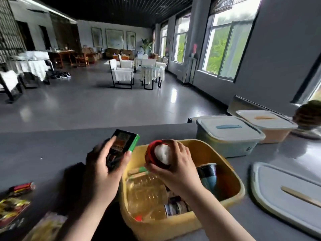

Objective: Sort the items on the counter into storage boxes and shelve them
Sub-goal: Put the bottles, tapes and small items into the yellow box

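An open yellow storage box (232, 174) sits on the grey counter (52, 145) in front of me. Inside lie a clear plastic bottle (147, 192), a dark blue cup (208, 174) and some cans (177, 206). My right hand (178, 164) grips a red can with a white end (158, 153) over the box's near-left part. My left hand (102, 164) holds a dark carton with a green side (123, 143) just left of the box.
Two lidded boxes stand at the back right, one with a blue handle (229, 134), one with an orange handle (265, 124). A loose grey lid (284, 192) lies at the right. Snack packets (13, 206) lie at the left edge.
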Demonstrator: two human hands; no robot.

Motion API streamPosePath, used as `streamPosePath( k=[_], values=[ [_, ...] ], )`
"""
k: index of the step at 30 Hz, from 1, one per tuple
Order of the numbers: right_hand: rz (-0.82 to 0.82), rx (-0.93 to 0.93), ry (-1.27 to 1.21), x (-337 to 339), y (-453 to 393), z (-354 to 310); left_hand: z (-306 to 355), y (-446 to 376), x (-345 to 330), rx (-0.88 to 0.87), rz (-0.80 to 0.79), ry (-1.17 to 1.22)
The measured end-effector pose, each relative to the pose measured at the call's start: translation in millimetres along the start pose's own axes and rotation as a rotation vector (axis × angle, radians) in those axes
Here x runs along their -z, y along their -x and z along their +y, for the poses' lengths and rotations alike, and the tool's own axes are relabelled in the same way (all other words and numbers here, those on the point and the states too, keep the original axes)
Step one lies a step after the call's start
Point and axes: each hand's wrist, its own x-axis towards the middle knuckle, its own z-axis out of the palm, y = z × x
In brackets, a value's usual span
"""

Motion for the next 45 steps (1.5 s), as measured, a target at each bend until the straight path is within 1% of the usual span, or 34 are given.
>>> streamPosePath(
  k=[3,5,7,9,12,14,16,18,22,26,28,31,33,37,39,41,43,45],
  values=[
    [-0.100,-0.139,0.170,36.2,-20.7,61.1,20.0,-11.8,-38.7,-0.067,-0.116,-0.035],
    [-0.196,-0.200,0.215,51.3,-33.8,92.0,24.8,-23.6,-56.7,-0.118,-0.200,-0.088],
    [-0.300,-0.233,0.249,56.8,-46.1,113.0,24.3,-35.5,-72.9,-0.125,-0.286,-0.145],
    [-0.378,-0.237,0.272,52.4,-55.6,122.8,18.2,-41.8,-89.0,-0.132,-0.357,-0.235],
    [-0.423,-0.238,0.328,38.7,-61.1,131.6,-1.2,-37.2,-108.8,-0.131,-0.424,-0.319],
    [-0.451,-0.272,0.348,30.4,-60.3,138.0,-15.8,-30.1,-114.9,-0.083,-0.470,-0.304],
    [-0.474,-0.337,0.303,26.2,-57.9,142.1,-25.1,-25.2,-116.1,-0.017,-0.509,-0.263],
    [-0.480,-0.348,0.273,23.8,-57.9,145.6,-29.9,-24.1,-116.0,-0.007,-0.529,-0.258],
    [-0.469,-0.343,0.255,22.0,-56.8,147.9,-30.5,-23.5,-115.3,-0.027,-0.620,-0.275],
    [-0.431,-0.273,0.303,22.3,-54.7,148.2,-29.0,-25.4,-112.1,-0.003,-0.692,-0.313],
    [-0.390,-0.223,0.326,22.4,-52.1,147.7,-27.1,-24.3,-109.9,-0.012,-0.771,-0.379],
    [-0.308,-0.163,0.352,23.4,-50.4,145.9,-22.7,-20.5,-106.2,-0.074,-0.928,-0.515],
    [-0.304,-0.150,0.362,23.8,-50.0,144.8,-19.4,-18.4,-100.9,-0.099,-1.024,-0.598],
    [-0.306,-0.143,0.374,22.7,-48.8,145.1,-16.5,-22.9,-84.5,-0.163,-1.130,-0.695],
    [-0.311,-0.134,0.392,22.5,-49.7,144.2,-15.0,-25.9,-81.0,-0.138,-1.224,-0.720],
    [-0.319,-0.134,0.410,22.9,-51.2,142.6,-14.6,-26.9,-82.2,-0.070,-1.305,-0.717],
    [-0.320,-0.133,0.420,22.9,-51.4,142.4,-17.3,-25.0,-84.4,-0.047,-1.328,-0.722],
    [-0.327,-0.134,0.421,22.7,-51.0,142.4,-18.8,-23.6,-86.0,-0.056,-1.310,-0.733]
  ],
)
